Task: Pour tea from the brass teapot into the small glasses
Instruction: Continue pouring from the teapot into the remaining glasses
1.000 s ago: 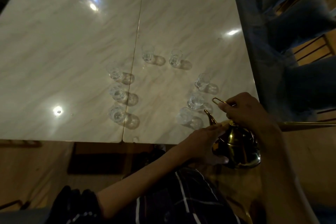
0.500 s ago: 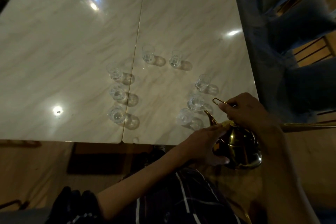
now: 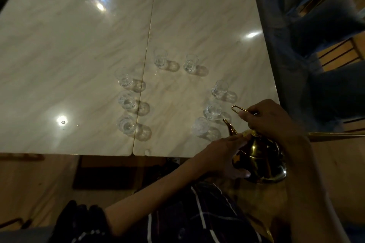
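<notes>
progress: none of eight small glasses (image 3: 200,126) visibly filled | brass teapot (image 3: 258,161) off tabletop (image 3: 79,55) near edge | right hand (image 3: 270,119) grip pinches handle (image 3: 238,109) | left hand (image 3: 221,156) cups pot, fingers straight

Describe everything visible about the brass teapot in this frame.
The brass teapot is a shiny, gold-toned, rounded pot with a curved spout pointing up toward the nearest small glass. It is held at the near right corner of the marble table, apparently off the tabletop. The right hand grips its thin looped handle from above; the left hand rests flat-fingered against its side and lid area. Nothing is visibly pouring.
</notes>
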